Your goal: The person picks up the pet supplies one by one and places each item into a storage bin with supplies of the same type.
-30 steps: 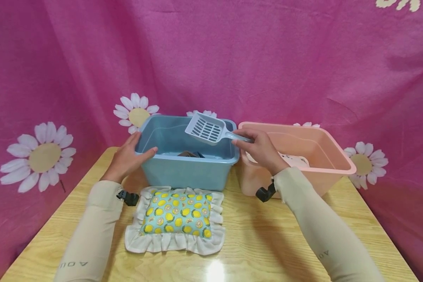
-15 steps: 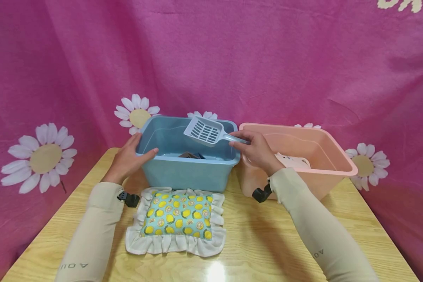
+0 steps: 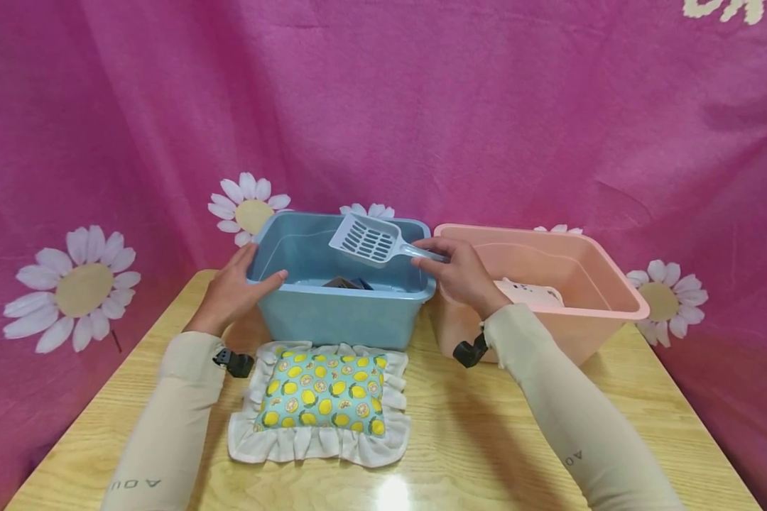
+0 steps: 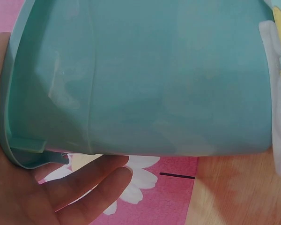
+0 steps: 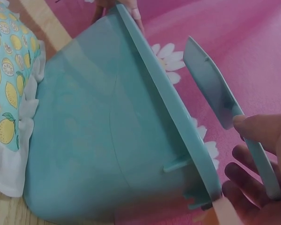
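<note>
My right hand [image 3: 463, 275] pinches the handle of a light blue slotted litter scoop [image 3: 368, 240], thumb on the handle's near side. The scoop head hangs over the opening of the blue litter box [image 3: 339, 312], slots facing the head camera. My left hand [image 3: 230, 287] rests at the box's left corner, thumb along the front rim. In the left wrist view its lower fingers [image 4: 100, 187] extend straight beside the outer wall. Inside the blue box lies a small brown and dark thing [image 3: 345, 282], mostly hidden by the front wall.
A pink litter box [image 3: 588, 323] stands to the right, with a white thing with dark marks [image 3: 530, 292] inside. A lemon-print cushion with white ruffles [image 3: 322, 397] lies before the blue box on the wooden table [image 3: 447, 454]. A pink daisy curtain [image 3: 486, 113] hangs behind.
My right hand has shifted slightly left and down with the litter scoop, farther over the blue box. The left hand has stayed at the corner.
</note>
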A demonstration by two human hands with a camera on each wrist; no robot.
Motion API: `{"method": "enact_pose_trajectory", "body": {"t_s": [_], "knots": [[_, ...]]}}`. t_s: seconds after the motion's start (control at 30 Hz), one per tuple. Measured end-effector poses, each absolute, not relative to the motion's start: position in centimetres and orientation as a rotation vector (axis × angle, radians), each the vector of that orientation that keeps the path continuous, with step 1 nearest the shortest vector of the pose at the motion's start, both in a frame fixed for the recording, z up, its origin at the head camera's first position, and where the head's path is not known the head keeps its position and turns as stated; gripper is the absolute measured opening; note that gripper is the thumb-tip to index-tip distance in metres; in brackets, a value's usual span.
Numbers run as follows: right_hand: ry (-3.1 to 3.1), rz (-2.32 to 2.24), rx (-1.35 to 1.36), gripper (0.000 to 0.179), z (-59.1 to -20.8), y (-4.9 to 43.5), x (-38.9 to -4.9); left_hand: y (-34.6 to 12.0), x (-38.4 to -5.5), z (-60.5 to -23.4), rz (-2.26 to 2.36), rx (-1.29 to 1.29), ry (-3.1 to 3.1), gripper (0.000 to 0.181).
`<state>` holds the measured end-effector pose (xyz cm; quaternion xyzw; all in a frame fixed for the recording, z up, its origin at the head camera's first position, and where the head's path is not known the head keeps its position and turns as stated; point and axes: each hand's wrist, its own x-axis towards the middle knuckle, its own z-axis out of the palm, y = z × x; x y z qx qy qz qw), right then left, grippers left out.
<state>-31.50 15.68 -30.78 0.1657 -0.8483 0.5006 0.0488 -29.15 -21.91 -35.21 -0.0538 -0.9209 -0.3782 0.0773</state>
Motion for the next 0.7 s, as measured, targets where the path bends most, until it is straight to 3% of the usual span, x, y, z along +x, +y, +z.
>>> {"method": "enact_pose_trajectory", "body": {"t_s": [0.7], "knots": [[-2.629, 1.489, 0.508, 0.029, -30.8, 13.0, -32.6, -21.9, -29.1, -35.2, -1.168, -0.142, -2.760, 0.099]]}}
